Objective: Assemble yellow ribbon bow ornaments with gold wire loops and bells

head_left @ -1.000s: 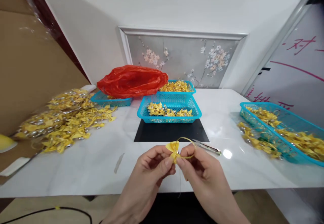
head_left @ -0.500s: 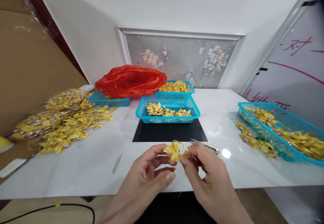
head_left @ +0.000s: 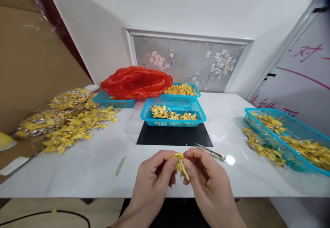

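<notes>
Both hands meet over the front edge of the white table, pinching one small yellow ribbon bow (head_left: 180, 164). My left hand (head_left: 154, 177) is closed, thumb and forefinger on the bow's left side. My right hand (head_left: 207, 178) is closed on its right side, fingertips almost touching the left ones. A yellow loop end hangs down between the thumbs, and a thin thread dangles below it. Much of the bow is hidden by the fingers. Just beyond my right hand lies a pair of thread snips (head_left: 210, 151), its pointed blades toward the left.
A blue basket (head_left: 173, 123) with several bows stands on a black mat (head_left: 175, 137). Behind it are another filled basket (head_left: 198, 92) and a red plastic bag (head_left: 136, 83). Yellow bows with silvery beads (head_left: 74, 128) heap at left. A long blue basket (head_left: 304, 118) holds more at right.
My left hand has closed onto the bow, which my right hand alone held before. The bow has turned, its loop now pointing down, and both hands have come closer together.
</notes>
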A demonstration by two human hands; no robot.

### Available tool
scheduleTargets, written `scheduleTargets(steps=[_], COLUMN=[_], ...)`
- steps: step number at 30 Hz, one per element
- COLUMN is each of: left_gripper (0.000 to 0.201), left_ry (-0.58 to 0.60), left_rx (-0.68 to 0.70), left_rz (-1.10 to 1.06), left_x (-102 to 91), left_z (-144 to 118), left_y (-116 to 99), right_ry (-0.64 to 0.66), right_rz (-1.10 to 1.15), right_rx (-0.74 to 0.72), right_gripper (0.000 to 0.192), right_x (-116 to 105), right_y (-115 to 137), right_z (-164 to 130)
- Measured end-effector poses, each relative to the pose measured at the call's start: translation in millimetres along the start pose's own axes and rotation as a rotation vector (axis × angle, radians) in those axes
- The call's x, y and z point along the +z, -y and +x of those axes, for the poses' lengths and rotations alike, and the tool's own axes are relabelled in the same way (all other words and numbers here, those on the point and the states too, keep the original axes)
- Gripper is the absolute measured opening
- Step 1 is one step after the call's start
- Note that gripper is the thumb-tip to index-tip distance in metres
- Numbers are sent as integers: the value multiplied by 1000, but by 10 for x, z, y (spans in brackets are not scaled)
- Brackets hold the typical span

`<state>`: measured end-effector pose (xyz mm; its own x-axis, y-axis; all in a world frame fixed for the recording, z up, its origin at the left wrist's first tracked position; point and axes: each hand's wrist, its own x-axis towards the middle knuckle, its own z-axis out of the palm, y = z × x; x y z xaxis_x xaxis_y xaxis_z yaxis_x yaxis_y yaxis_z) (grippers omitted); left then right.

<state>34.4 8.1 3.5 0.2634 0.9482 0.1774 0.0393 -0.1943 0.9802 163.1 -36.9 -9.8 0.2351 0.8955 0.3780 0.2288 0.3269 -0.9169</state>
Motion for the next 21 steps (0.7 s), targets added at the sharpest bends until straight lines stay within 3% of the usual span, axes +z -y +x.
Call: scheduleTargets(steps=[4,9,13,16,21], left_gripper=[22,21,21,21,20], left_ry=[82,43,30,2,-123], left_rx=[60,-63,-76,-50,10], left_rz=[83,-97,-236,-190,-92], left_x=[-34,-28,-22,-14,13], left_z=[-2,-11,-25,-36,-41], left_y=[-31,1,51,40,-11], right_ry=[-1,-122,-160,-107,53], right_rz=[-118,-78,-25,45,215], right_rx=[-188,-222,-194,-102,250], right_gripper=[14,17,18,15,28], right_x=[-37,2,45,40,6], right_y=[32,23,-30,-36,54], right_z=[75,110,84,57,19])
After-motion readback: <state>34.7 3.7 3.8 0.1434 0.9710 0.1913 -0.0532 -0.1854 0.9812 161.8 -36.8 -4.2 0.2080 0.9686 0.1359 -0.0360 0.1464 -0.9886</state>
